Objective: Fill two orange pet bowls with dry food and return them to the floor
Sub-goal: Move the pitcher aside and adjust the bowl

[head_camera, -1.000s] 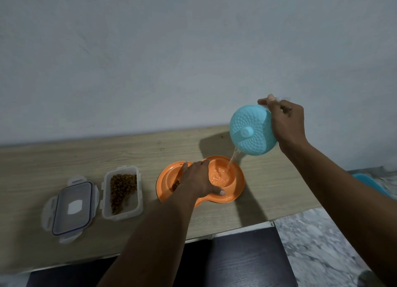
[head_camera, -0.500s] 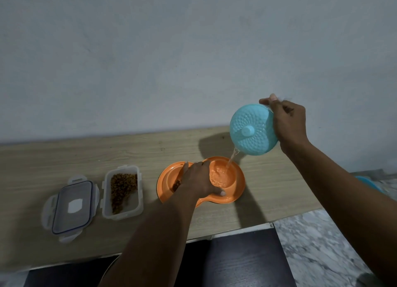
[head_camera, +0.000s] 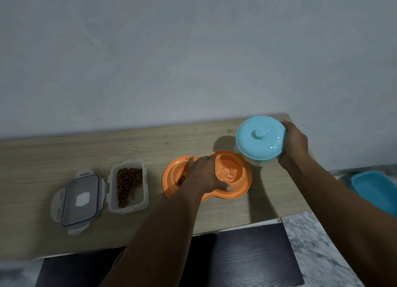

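Note:
An orange double pet bowl [head_camera: 243, 185] rests on the wooden table [head_camera: 64, 155]. Its right basin holds water; a little brown dry food shows in the left basin beside my wrist. My left hand [head_camera: 204, 175] lies across the bowl's middle, fingers pressed on its front rim, holding it. My right hand [head_camera: 294, 142] grips a light blue lidded jug [head_camera: 260, 138], held low just right of the bowl, near level. A clear container of dry food [head_camera: 129, 185] stands open left of the bowl.
The container's clear lid [head_camera: 80, 200] lies at the left. A blue tub [head_camera: 378, 190] sits on the marble floor [head_camera: 322, 243] at the right. A dark panel [head_camera: 236, 256] is below the table's front edge. A grey wall stands behind the table.
My right hand has lowered the blue jug and tipped it back towards level; the water stream into the right basin has stopped. My left hand stays on the bowl.

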`<state>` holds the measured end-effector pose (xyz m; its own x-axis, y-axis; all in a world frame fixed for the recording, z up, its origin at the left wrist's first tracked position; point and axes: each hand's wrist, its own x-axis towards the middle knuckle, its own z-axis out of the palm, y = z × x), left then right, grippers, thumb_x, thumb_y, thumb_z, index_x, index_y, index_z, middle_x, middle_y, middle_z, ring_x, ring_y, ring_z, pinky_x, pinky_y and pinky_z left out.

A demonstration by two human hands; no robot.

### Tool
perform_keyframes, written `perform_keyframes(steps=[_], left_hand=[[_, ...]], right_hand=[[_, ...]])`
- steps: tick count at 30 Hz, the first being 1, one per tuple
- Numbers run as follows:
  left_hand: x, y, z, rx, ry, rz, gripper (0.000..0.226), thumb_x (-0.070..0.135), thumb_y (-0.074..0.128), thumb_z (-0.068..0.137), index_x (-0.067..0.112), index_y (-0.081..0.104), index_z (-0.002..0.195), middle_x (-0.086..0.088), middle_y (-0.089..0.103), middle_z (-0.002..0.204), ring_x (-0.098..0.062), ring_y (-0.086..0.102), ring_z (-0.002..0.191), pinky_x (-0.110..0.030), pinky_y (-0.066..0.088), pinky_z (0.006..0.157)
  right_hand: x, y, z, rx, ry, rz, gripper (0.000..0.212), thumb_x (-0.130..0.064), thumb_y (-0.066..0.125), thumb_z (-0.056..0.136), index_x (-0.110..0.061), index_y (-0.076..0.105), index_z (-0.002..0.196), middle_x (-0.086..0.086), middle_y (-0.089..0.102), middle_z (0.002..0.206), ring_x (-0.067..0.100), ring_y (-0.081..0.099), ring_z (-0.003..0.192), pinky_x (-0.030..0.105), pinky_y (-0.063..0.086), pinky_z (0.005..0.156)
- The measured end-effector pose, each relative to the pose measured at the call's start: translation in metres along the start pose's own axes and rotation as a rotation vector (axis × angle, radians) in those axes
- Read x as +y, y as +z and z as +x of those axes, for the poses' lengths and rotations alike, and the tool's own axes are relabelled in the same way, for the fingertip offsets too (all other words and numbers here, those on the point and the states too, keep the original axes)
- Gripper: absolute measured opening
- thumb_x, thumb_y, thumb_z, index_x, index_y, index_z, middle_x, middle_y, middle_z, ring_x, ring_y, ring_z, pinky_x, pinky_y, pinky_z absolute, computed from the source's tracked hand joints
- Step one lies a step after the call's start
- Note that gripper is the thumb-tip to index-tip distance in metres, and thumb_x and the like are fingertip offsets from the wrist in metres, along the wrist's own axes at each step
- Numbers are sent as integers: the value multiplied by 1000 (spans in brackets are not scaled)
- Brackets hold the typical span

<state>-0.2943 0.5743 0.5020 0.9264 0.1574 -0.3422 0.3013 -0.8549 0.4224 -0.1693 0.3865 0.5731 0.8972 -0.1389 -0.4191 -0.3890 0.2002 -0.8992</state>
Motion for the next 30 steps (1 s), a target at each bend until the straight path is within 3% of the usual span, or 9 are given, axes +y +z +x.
perform_keyframes(steps=[5, 11, 14, 18, 21, 24, 27, 30], left_hand=[[0, -1, -1, -3, -6, -1, 123, 72, 79, 59, 21, 24, 156, -5, 40, 157, -25, 33, 147, -56, 2, 123], [2, 0, 0, 2, -11, -19, 121, 70, 81, 58, 23, 25, 155, -2, 40, 157, -23, 32, 147, -55, 0, 122], [2, 0, 2, -2, -22, -19, 121, 68, 82, 58, 23, 25, 155, -3, 40, 157, -23, 31, 148, -55, -1, 123], [2, 1, 3, -1, -27, -32, 123, 68, 83, 57, 23, 25, 156, -3, 39, 158, -23, 31, 148, -54, -2, 122], [0, 3, 4, 1, -32, -29, 124, 70, 82, 56, 22, 26, 156, -3, 39, 158, -23, 32, 147, -54, -1, 121], [0, 2, 5, -7, -35, -30, 123, 71, 80, 57, 23, 25, 156, -4, 38, 158, -24, 31, 148, -54, -1, 121], [-2, 4, 6, 0, -35, -39, 124, 74, 79, 55, 24, 26, 155, -3, 39, 158, -23, 31, 148, -55, 0, 121], [-7, 10, 8, 18, -23, -14, 130, 83, 74, 51, 26, 22, 156, -2, 36, 160, -25, 25, 150, -55, 1, 121]], right_hand=[[2, 8, 15, 4, 77, 142, 16, -26, 63, 89, -15, 67, 99, 6, 75, 102, 28, 73, 97, 46, 59, 88], [5, 25, 49, 0, 123, 173, 18, -22, 61, 79, -16, 65, 96, 3, 75, 89, 29, 74, 95, 42, 62, 77], [2, 35, 60, 15, 142, 193, 16, -28, 60, 87, -16, 63, 96, 3, 75, 94, 28, 74, 90, 43, 60, 81], [3, 41, 88, 0, 141, 185, 36, -37, 60, 85, -16, 66, 112, 7, 77, 105, 30, 74, 91, 49, 60, 80], [5, 44, 105, 3, 130, 155, 38, -37, 61, 86, -13, 65, 115, 8, 77, 104, 30, 75, 89, 55, 59, 81], [0, 47, 98, 0, 138, 126, 36, -40, 59, 90, -13, 63, 113, 8, 75, 107, 29, 74, 89, 51, 60, 81], [-5, 44, 88, 0, 137, 55, 39, -50, 51, 95, -16, 59, 113, 2, 70, 107, 21, 68, 88, 37, 56, 80], [-4, 36, 82, 75, 115, -140, 60, -58, 36, 97, -14, 55, 132, 5, 63, 120, 24, 62, 99, 37, 50, 87]])
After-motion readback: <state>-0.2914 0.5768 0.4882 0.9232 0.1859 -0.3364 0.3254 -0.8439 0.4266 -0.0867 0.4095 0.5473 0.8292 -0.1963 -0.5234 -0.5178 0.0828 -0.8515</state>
